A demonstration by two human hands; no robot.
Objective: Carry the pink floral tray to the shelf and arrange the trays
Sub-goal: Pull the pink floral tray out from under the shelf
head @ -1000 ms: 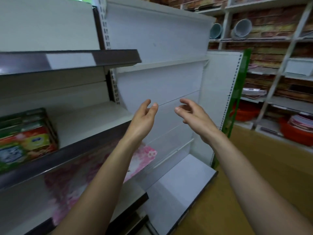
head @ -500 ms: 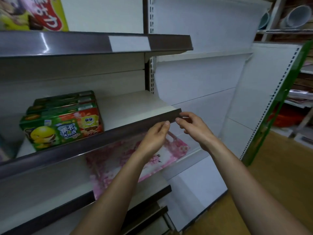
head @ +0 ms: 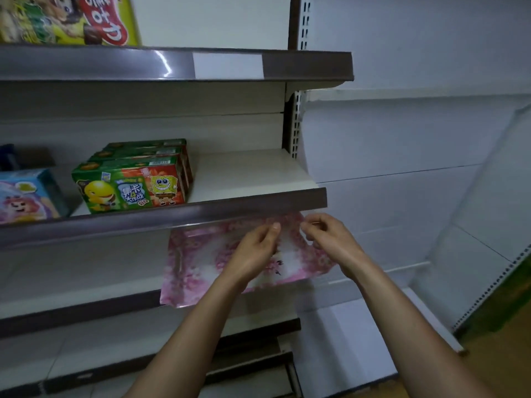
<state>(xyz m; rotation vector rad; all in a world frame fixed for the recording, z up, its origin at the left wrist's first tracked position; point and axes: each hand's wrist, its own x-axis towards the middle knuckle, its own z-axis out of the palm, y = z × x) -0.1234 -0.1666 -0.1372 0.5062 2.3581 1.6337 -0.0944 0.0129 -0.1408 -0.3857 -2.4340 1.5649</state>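
Pink floral rectangular tray [head: 201, 262] lies on white lower shelf [head: 86, 310], front edge overhanging. Left hand [head: 255, 251] and right hand [head: 330, 239] hover over it, fingers loosely curled, gripping nothing. Best: take both sides, slide it back squarely.

Pink floral rectangular tray [head: 201, 262] on lower white metal shelf [head: 80, 311], near edge overhanging. Left hand [head: 255, 251] and right hand [head: 330, 239] before it, fingers curled; contact unclear.
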